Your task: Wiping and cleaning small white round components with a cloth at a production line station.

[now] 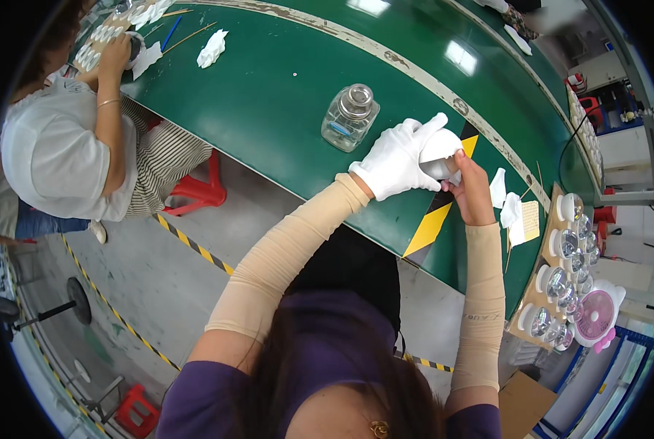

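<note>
My left hand, in a white glove, is closed round one side of a rounded piece with a white part and a greyish, glassy part. My bare right hand grips the same piece from the right with its fingertips. The fingers hide much of it, so its exact kind is unclear; it resembles the white-based glass globes on the board at the right. Both hands are above the green table near its front edge. Left of the gloved hand stands a clear glass jar with a glass stopper.
A board of white-based glass globes lies to the right, near a pink fan. White cloths and a yellow pad are by my right hand. A co-worker sits at the left, near a crumpled tissue.
</note>
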Demonstrator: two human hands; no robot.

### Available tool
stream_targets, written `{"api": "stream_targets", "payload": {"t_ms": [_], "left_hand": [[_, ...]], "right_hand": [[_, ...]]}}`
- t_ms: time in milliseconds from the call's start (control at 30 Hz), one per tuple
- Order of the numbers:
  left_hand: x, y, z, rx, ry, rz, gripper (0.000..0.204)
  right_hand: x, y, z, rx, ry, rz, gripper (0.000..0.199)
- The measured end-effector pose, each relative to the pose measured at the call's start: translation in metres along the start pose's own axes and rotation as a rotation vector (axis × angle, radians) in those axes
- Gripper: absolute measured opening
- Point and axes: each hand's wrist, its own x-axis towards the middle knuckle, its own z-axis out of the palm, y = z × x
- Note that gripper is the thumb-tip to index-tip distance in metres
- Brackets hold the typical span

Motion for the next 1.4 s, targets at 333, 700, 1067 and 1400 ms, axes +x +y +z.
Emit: {"api": "stream_targets", "payload": {"t_ms": [333, 700, 1067, 1400], "left_hand": [[0.006, -0.008, 0.009, -0.027, 0.023, 0.170, 0.074], [0.006, -0.016, 0.014, -0.235, 0.084, 0.276, 0.068], [0.006, -0.007, 0.014, -0.192, 0.050, 0.163, 0.080], [0.004, -0.002, 0.020, -0.348, -0.021, 0.078, 0.062]], "right_hand": [[-0.035, 0.025, 0.023, -0.002, 0.379, -0.668, 0.030], [-0.014, 0.021, 0.062, -0.660, 0.390, -0.841, 0.035], [0.007, -0.040, 0.070, -0.252, 0.465, -0.817, 0.011], [0.026, -0.031, 0.161, -0.982, 0.255, -1.353, 0.026]]}}
